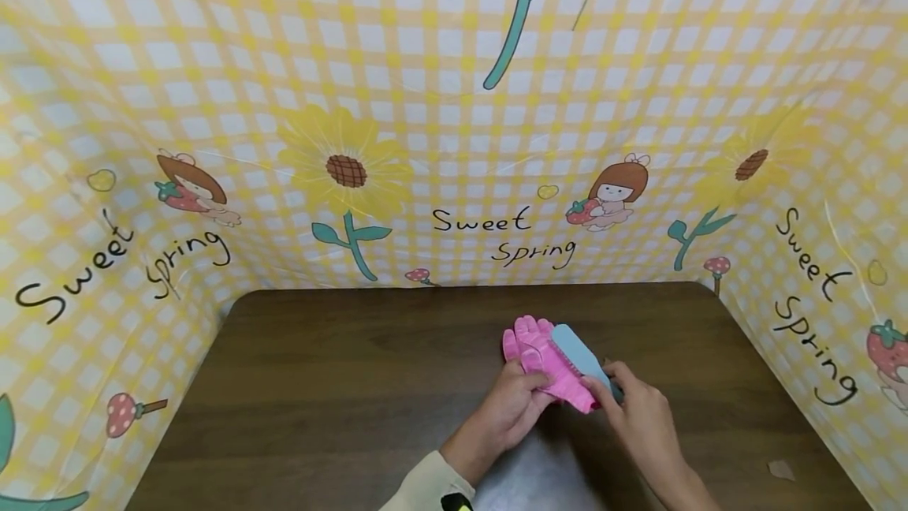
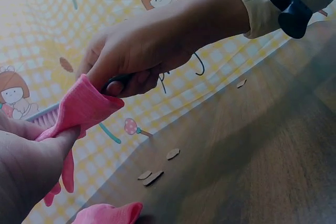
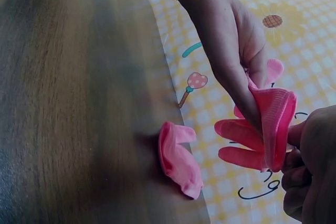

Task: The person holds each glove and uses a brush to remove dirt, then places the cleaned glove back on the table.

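Observation:
A pink knit glove (image 1: 549, 369) is pinched near its middle between the thumb and fingers of my left hand (image 1: 509, 408), above the table. My right hand (image 1: 641, 412) grips the dark handle of a light-blue brush (image 1: 578, 352), whose bristles (image 2: 46, 118) face the glove. The brush lies along the glove's right side in the head view. In the right wrist view the glove's open cuff (image 3: 281, 124) is close to my right fingers, and the brush is hidden. A second pink glove (image 3: 179, 163) lies on the table, below the held one.
The brown wooden table (image 1: 340, 385) has a yellow checked cloth (image 1: 454, 148) standing round its back and sides. Small brown scraps (image 2: 173, 153) lie on the tabletop, one scrap (image 1: 781, 470) near the right edge.

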`<state>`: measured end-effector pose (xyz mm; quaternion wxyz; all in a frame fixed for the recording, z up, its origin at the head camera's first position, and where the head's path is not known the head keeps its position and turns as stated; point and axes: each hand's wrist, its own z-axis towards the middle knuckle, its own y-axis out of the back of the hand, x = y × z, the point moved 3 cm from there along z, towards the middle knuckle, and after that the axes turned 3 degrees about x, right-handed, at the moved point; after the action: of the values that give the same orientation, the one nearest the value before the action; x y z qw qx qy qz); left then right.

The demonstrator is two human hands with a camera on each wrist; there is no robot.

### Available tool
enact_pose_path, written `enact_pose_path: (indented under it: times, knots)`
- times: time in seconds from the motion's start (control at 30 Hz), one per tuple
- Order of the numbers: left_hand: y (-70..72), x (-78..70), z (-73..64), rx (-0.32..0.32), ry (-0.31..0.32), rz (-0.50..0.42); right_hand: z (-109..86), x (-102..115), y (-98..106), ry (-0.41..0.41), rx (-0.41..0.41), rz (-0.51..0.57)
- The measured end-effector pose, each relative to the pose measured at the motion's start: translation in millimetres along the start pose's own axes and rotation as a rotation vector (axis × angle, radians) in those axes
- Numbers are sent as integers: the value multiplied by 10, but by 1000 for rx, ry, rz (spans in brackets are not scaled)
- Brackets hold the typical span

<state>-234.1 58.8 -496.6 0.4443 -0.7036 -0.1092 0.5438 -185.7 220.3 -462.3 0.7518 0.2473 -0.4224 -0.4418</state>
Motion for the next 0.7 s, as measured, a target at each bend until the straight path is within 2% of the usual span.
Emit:
enact_pose_path:
  times: [0.43, 0.7]
  knots:
    - [-20, -2, -14, 7, 1, 37, 34, -67, 16, -102, 47, 9]
    - [-12, 14, -8, -10, 10, 40, 30, -110, -7, -191, 107, 53]
